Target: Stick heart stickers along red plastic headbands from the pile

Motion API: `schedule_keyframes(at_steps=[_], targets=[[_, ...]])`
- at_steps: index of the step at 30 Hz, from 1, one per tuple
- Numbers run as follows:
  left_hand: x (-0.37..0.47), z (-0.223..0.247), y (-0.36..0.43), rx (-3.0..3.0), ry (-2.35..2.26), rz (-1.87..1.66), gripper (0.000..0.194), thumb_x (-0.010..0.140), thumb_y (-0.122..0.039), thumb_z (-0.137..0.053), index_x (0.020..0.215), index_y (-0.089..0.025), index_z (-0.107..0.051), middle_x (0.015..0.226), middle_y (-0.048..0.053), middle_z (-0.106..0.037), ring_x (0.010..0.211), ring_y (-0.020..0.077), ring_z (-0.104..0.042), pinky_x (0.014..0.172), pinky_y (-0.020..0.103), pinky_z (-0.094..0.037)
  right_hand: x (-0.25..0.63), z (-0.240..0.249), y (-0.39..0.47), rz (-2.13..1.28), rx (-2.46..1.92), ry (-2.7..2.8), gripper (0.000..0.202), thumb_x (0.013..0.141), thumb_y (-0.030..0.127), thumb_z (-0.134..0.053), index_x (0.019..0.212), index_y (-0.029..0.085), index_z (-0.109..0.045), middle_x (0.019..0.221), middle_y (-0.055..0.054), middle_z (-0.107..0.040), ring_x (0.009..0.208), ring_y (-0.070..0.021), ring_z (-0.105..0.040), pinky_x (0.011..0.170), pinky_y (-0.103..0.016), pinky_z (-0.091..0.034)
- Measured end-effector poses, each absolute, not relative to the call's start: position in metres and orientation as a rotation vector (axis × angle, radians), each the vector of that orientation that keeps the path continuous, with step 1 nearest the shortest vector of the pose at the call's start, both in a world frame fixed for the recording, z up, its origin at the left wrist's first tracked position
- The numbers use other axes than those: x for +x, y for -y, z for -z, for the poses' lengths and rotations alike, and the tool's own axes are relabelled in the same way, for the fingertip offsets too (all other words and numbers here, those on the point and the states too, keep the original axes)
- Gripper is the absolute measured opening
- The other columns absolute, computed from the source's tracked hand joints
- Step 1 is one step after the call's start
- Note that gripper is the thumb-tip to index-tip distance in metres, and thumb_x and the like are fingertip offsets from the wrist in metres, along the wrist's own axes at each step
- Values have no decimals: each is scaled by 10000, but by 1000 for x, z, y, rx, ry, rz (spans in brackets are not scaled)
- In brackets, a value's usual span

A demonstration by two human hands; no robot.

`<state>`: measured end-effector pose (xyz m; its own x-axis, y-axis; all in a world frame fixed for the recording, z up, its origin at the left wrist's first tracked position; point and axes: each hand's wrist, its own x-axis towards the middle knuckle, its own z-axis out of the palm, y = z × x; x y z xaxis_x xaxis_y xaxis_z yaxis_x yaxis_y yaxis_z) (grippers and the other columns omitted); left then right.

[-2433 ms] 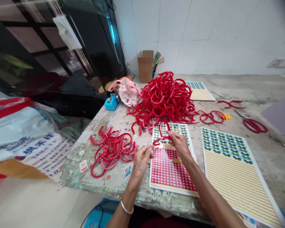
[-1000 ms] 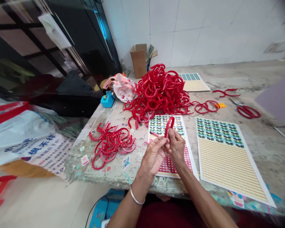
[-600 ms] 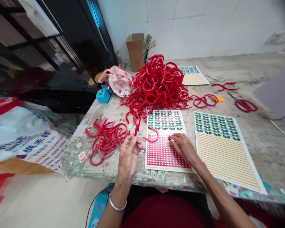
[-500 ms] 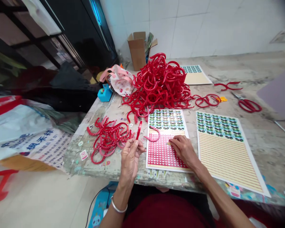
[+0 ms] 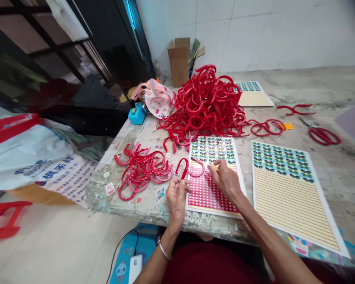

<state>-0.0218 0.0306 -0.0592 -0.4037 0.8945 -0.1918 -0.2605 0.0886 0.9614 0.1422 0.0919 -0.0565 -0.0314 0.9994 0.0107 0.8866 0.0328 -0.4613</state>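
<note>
My left hand [image 5: 176,195] is closed on one end of a red headband [image 5: 182,169], whose curve points up and away from me. Another headband [image 5: 199,167] lies across the upper left part of a sticker sheet [image 5: 198,197] with red and white hearts. Over that sheet, my right hand [image 5: 226,179] pinches a small yellow piece [image 5: 215,167]; its kind is too small to make out. Left of my left hand is a loose heap of patterned red and pink headbands [image 5: 144,169]. A large pile of plain red headbands [image 5: 208,104] rises behind the sheet.
To the right lies a second sheet [image 5: 292,209] with yellow strips, and red-handled scissors [image 5: 324,135] rest beyond it. At the back stand a cardboard box [image 5: 178,65], a pink-strapped bag [image 5: 158,100] and a blue tape dispenser [image 5: 137,115]. The table edge [image 5: 130,215] runs close to me.
My left hand has moved toward the sheet, and its headband has turned so the curve shows. My right hand has shifted slightly up the sheet with the yellow piece. The view has swung slightly left.
</note>
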Motion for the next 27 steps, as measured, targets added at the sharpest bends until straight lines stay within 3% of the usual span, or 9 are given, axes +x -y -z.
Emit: schedule_keyframes(at_steps=[3,5,9,12,15,20,24,27], targets=[[-20,59,-32,724,-1423,-1501,191,802,-330,-584,876,-168,-517,776,10,-660,552,94,-599,582,218,-477,121,49,-118,-507,-2036,2059,279,843,450,-501,907,186,-568,737,-69,-670,718,-229,-629,568,-263,-308],[-20,58,-33,726,-1408,-1501,179,811,-319,-579,877,-166,-512,752,1,-646,546,91,-595,580,213,-474,121,45,-134,-524,-2071,2049,260,857,422,-475,818,189,-586,766,-82,-680,735,-225,-633,571,-262,-313],[-18,58,-37,665,-1270,-1493,182,808,-305,-587,888,-165,-502,753,3,-644,544,93,-594,571,216,-474,149,35,-157,-370,-2195,1836,429,902,499,-344,1076,150,-521,839,-134,-675,787,-270,-622,591,-291,-320],[-14,57,-41,610,-1209,-1471,189,802,-299,-595,894,-162,-505,782,18,-656,548,88,-592,577,214,-469,168,32,-157,-245,-2192,1670,513,907,530,-313,1191,120,-434,735,-124,-659,700,-271,-603,582,-304,-303],[-9,58,-44,616,-1184,-1457,165,814,-297,-584,872,-158,-514,792,26,-660,570,82,-585,609,216,-472,171,41,-143,-186,-2072,1698,375,943,413,-288,1113,144,-488,671,-87,-627,582,-219,-555,541,-289,-257],[-4,65,-52,610,-1227,-1497,157,829,-300,-561,885,-168,-498,824,28,-663,589,87,-593,617,225,-480,158,62,-125,-5,-1806,1755,249,932,289,-339,1048,160,-518,816,-85,-635,673,-198,-560,557,-272,-283],[0,69,-62,621,-1357,-1513,155,831,-296,-546,887,-164,-489,835,43,-665,607,103,-614,621,239,-499,156,65,-127,-127,-1714,2011,257,908,193,-355,1101,204,-525,871,-63,-649,698,-189,-578,553,-265,-304],[5,71,-71,677,-1398,-1526,131,840,-289,-521,873,-167,-485,840,47,-662,626,115,-629,636,258,-518,164,63,-132,-63,-1892,1958,343,871,147,-379,1183,211,-505,946,-90,-652,685,-197,-583,517,-268,-283]])
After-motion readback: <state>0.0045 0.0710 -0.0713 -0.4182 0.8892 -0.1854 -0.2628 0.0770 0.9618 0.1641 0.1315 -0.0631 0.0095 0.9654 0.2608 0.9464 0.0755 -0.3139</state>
